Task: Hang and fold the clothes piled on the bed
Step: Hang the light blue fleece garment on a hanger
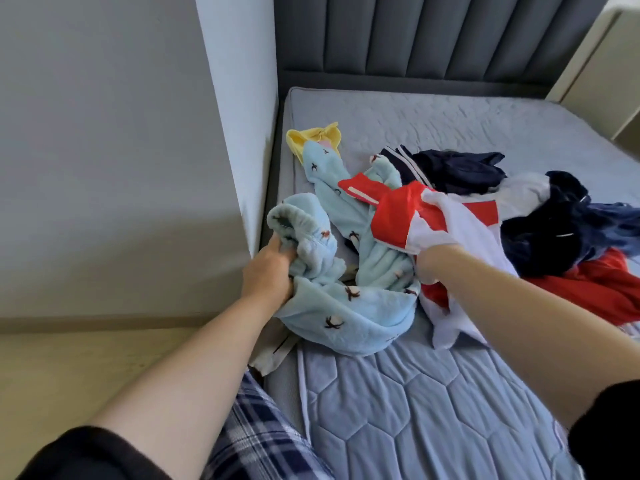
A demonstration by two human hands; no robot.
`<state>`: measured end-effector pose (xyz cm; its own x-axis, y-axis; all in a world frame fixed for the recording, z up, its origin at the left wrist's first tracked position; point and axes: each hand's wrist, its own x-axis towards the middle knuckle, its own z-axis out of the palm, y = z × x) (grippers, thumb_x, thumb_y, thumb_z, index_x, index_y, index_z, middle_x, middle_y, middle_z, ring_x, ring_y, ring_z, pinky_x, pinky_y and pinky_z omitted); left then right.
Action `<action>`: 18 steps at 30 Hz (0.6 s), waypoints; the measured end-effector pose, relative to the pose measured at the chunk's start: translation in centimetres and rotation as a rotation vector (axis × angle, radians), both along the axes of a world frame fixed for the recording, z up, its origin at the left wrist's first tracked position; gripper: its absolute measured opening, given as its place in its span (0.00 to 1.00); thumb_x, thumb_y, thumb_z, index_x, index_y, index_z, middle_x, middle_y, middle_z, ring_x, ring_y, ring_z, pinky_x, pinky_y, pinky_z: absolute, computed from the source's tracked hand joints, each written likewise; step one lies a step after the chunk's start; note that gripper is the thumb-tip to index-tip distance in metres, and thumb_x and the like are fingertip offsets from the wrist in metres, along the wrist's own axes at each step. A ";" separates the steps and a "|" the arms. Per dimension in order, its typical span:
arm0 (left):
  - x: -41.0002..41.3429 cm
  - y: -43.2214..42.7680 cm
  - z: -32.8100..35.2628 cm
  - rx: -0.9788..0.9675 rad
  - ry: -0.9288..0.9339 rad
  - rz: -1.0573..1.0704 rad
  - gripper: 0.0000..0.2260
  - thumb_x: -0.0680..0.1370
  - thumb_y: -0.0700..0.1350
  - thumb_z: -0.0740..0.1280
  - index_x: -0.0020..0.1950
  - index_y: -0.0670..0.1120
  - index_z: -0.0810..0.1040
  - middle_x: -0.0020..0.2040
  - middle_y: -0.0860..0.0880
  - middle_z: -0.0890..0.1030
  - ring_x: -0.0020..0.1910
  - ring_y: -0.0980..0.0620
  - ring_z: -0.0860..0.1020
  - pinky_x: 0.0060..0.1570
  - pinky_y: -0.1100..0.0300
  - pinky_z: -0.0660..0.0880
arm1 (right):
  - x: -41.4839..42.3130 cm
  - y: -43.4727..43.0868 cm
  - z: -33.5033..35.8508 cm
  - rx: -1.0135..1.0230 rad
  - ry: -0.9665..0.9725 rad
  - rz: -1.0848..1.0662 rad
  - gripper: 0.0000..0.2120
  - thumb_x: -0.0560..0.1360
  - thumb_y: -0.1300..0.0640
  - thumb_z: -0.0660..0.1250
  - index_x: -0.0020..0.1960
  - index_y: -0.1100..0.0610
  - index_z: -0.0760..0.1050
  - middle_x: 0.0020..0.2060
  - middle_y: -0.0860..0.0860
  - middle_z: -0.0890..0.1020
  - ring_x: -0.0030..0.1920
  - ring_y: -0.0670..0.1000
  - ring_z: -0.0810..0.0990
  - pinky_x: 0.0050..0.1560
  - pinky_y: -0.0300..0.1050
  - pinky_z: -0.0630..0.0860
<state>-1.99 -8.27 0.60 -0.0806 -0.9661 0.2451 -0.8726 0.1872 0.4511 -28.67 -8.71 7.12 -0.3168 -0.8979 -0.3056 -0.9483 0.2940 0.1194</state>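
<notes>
A pile of clothes lies across the grey quilted bed [415,393]. At its left is a light blue fleece garment [349,306] with small dark embroidered figures. My left hand [268,271] is closed on a bunched part of it near the bed's left edge. My right hand [429,265] grips a red and white garment [446,220] draped over the blue fleece; its fingers are partly hidden in the cloth. Dark navy clothes [540,223] and another red piece [602,289] lie to the right. A yellow garment [313,138] peeks out behind the fleece.
A grey padded headboard [433,36] stands at the far end of the bed. A pale wall corner [239,133] presses close along the bed's left side. Beige floor [86,368] lies at the left. A cream cabinet [602,64] is at the far right.
</notes>
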 end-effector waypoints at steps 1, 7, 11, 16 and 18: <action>-0.1 0.1 0.5 -0.002 -0.069 -0.032 0.11 0.79 0.48 0.61 0.61 0.52 0.71 0.53 0.48 0.75 0.45 0.44 0.74 0.40 0.56 0.65 | 0.5 -0.5 0.0 0.028 -0.021 0.015 0.19 0.80 0.54 0.56 0.70 0.58 0.67 0.68 0.55 0.70 0.67 0.55 0.69 0.68 0.46 0.64; -0.5 0.6 4.8 -0.002 0.047 -0.082 0.16 0.74 0.44 0.63 0.61 0.54 0.76 0.54 0.49 0.71 0.43 0.46 0.72 0.40 0.59 0.65 | 7.2 0.6 2.7 0.296 -1.214 0.231 0.32 0.72 0.69 0.68 0.73 0.56 0.62 0.65 0.53 0.74 0.65 0.52 0.73 0.67 0.47 0.69; 0.1 0.5 9.1 0.112 0.486 -0.014 0.10 0.71 0.38 0.65 0.45 0.55 0.77 0.41 0.54 0.78 0.42 0.51 0.75 0.35 0.68 0.69 | 10.9 0.5 5.0 -0.143 -1.237 0.139 0.12 0.72 0.60 0.70 0.55 0.56 0.74 0.42 0.54 0.78 0.39 0.49 0.76 0.36 0.42 0.72; 1.8 0.8 16.3 0.092 0.892 0.037 0.09 0.70 0.39 0.70 0.37 0.55 0.78 0.33 0.57 0.81 0.35 0.57 0.79 0.36 0.64 0.77 | 14.6 -0.1 11.5 -0.470 -1.490 -0.080 0.06 0.74 0.61 0.64 0.39 0.56 0.73 0.31 0.53 0.74 0.30 0.51 0.72 0.26 0.38 0.65; 3.0 0.9 19.9 0.014 0.946 0.051 0.10 0.71 0.39 0.69 0.37 0.55 0.78 0.30 0.58 0.81 0.30 0.61 0.78 0.28 0.70 0.73 | 16.4 -0.2 15.2 -0.542 -1.574 -0.036 0.04 0.74 0.60 0.64 0.41 0.56 0.74 0.33 0.52 0.76 0.34 0.50 0.75 0.27 0.38 0.68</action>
<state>0.97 -7.36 20.47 0.1885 -0.9663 0.1753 -0.1504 0.1480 0.9775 -12.23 -8.94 22.28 -0.0432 -0.9991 -0.0014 -0.0271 0.0025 -0.9996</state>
